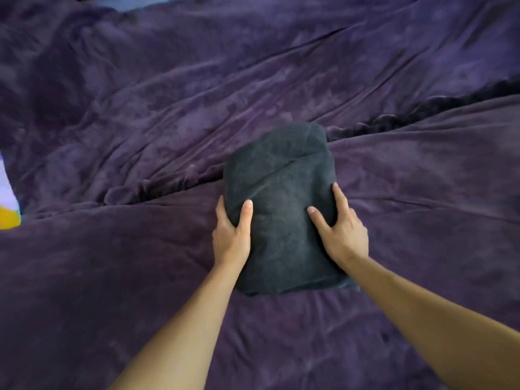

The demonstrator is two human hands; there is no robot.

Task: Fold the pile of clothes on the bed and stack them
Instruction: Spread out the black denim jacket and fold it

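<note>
Garment [281, 187]: dark grey, folded into a thick upright rectangle; a diagonal fold edge crosses its upper part, far corners rounded.
Garment place: lies on the bed cover [126, 277], about mid-frame, long side pointing away from the person; near edge close to the forearms, far edge by a deep crease in the cover.
Garment type: cannot tell, only soft, towel-like fabric shows.
Left hand [230, 235]: grasps the garment's left edge; thumb lies flat on top, the other fingers wrap the side and go under, tips hidden.
Right hand [343, 235]: grasps the garment's right edge; thumb on top pointing inward, index finger stretched along the side, other fingers hidden behind the fabric.
Grip: both hands clasp the garment from opposite sides, at about its middle.
Forearms: bare, coming in from the bottom corners, one on each side of the garment.
Bed cover: purple, plush, heavily wrinkled, fills nearly the whole view.
Dark strip [439, 106]: fuzzy black band in a fold of the cover, running from the garment's far right corner up to the right edge.
Left edge: pale patch with a yellow bit [9, 218], blurred.
Top left: pale blue sliver [146, 1], unclear.
</note>
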